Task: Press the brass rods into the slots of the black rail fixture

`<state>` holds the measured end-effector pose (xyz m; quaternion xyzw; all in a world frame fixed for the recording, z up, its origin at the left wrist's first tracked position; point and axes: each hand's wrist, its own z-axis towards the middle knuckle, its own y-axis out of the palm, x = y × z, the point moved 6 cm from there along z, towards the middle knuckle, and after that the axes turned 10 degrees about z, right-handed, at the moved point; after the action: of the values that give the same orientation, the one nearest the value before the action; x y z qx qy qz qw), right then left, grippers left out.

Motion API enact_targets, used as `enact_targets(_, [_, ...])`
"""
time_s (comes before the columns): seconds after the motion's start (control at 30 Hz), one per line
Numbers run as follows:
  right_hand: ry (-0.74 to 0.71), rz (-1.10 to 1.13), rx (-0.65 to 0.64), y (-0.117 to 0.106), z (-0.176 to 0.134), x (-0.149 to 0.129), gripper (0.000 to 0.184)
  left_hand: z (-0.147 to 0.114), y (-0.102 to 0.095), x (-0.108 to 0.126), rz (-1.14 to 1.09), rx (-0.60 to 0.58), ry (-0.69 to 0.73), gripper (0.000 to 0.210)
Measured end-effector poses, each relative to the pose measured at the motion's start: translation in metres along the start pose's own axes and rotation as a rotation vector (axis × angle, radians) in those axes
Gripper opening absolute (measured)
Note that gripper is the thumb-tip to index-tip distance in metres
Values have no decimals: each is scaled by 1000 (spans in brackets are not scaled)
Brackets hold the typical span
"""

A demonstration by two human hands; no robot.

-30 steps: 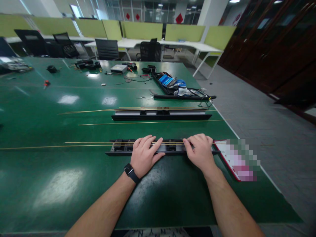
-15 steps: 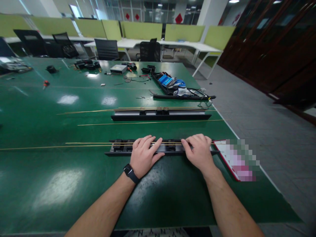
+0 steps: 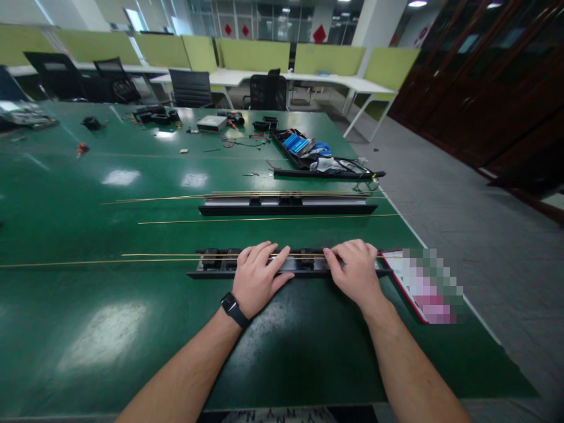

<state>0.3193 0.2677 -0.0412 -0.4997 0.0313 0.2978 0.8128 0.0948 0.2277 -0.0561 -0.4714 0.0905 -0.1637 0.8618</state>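
A black rail (image 3: 264,274) with dark blocks (image 3: 210,257) along its channel lies across the green table in front of me. Two thin gold-coloured rods (image 3: 163,257) run lengthwise over it and stick out far to the left. My left hand (image 3: 255,279), a dark watch on its wrist, lies over the rail's middle with fingers stretched apart and the thumb by the front edge. Near the rail's right end, my right hand (image 3: 356,267) is closed, thumb and fingers pinched at a rod; the fingertips are partly hidden.
A second black rail (image 3: 286,209) with rods on it lies farther back, a single rod (image 3: 268,220) before it. Beside my right hand is a red-edged, partly blurred sheet (image 3: 409,282). Behind are a black tray (image 3: 286,150) with blue parts, cables and a white box (image 3: 212,123).
The left tip of the farther rod on the near rail has slid slightly to the right. Both hands stay nearly in place.
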Motion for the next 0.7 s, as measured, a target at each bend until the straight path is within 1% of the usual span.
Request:
enact_targets(0.2, [13,-53,28,-3,-1,8,35,0,0,0,1,0,0,50])
enact_targets(0.43, [22,21,25,-5,0,0,30,0,-1,0,-2,-3,2,50])
enact_targets(0.57, [-2,19,5,-2,-1,-2,32,0,-1,0,-2,5,3,51])
enact_targets(0.7, [14,-15,10,-2,-1,3,35,0,-1,0,-1,2,2,50])
